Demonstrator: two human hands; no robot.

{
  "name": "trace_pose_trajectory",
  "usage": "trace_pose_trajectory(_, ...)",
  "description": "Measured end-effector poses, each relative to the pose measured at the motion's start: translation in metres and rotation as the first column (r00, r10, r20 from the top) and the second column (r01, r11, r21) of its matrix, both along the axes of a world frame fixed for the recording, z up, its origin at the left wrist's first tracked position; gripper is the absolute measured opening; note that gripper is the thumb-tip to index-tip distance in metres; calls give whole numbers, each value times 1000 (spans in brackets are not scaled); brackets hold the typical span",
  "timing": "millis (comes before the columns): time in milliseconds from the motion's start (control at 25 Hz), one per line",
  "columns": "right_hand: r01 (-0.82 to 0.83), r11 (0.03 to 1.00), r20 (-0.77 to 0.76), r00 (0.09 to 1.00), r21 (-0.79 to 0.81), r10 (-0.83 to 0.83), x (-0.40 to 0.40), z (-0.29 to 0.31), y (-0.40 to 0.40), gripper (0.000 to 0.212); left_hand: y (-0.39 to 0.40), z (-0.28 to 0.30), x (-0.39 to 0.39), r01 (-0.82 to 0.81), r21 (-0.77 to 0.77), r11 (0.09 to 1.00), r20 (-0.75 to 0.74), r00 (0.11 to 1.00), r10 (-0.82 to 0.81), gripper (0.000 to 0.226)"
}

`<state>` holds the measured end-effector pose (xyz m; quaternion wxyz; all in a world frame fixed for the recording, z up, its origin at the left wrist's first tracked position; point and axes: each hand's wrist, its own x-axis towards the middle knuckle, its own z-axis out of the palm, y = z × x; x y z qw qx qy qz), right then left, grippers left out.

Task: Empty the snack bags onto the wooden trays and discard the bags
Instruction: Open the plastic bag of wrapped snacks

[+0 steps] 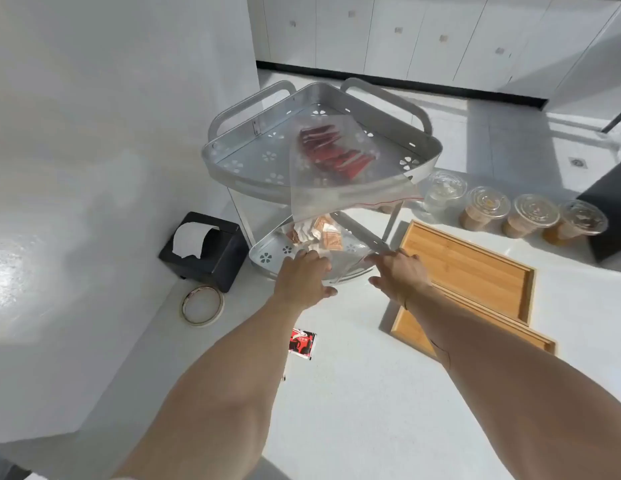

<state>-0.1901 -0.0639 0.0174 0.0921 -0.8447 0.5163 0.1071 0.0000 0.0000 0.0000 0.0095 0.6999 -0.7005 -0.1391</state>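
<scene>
At the far left of the table [354, 410] stands a black tissue box [201, 251], with a roll of tape [202, 305] just in front of it. Next comes the two-tier corner rack [427, 157]. My left hand [304, 277] reaches into its lower shelf [267, 258], where the snack bag of orange packets [328, 239] lies. The fingers curl at the bag's near edge, but I cannot tell whether that grip has closed on plastic or only rests against it. My right hand [401, 275] is just beside it, fingers spread and loose, touching or nearly touching the bag's right corner; there too I cannot tell contact from a near miss.

To do this well, I would pinch both near corners and draw the bag straight out towards me, low enough to clear the upper tier and the second bag [340, 161] of red packets that droops over its front edge. That upper bag lies with its long axis running from the back of the rack down to the front, its red zip edge overhanging toward me. The lower bag seems to lie crosswise, though its outline is too blurred to be sure.

To the right, two wooden trays [468, 268] lie empty, overlapping, long axes slanting away to the right. A stray red packet [302, 342] lies on the table between my forearms.
</scene>
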Motion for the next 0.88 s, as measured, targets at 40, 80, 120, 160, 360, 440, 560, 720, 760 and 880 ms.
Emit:
trace_pose_trajectory(40,-16,1000,9,1000,1,16,5,-2,-4,46,-5,-2,-3,14,2,1000,14,1000,-14,52)
trace_pose_trajectory(80,-20,1000,21,1000,-9,20,9,-5,-9,48,-10,-6,-5,8,-21,1000,21,1000,-8,51)
trace_pose_trajectory(120,-33,999,26,999,-17,34,13,-10,-12,50,-13,-11,-7,9,-36,999,28,1000,-8,48)
trace_pose_trajectory(160,-47,999,29,998,-13,47,17,-11,-13,52,-15,-14,-9,14,-57,998,25,1000,-13,42)
trace_pose_trajectory(360,-56,998,86,995,-1,55,19,-24,-19,50,-11,-20,-4,23,-87,996,-93,995,-31,16)
trace_pose_trajectory(440,-67,998,106,992,8,66,20,-25,-16,45,-3,-19,0,-28,-114,993,-168,986,9,16)
trace_pose_trajectory(560,-48,999,150,987,-13,50,20,-25,-8,34,8,-14,10,-61,-181,982,-216,976,21,18)
trace_pose_trajectory(720,37,993,225,974,-109,-12,18,-19,10,15,26,1,20,-85,-244,966,-267,964,18,18)
trace_pose_trajectory(760,55,991,244,970,-119,-25,17,-17,14,14,31,4,21,-89,-261,961,-264,964,17,17)
trace_pose_trajectory(880,105,989,313,947,-105,-67,14,-5,27,11,44,19,20,-105,-304,947,-239,971,30,16)
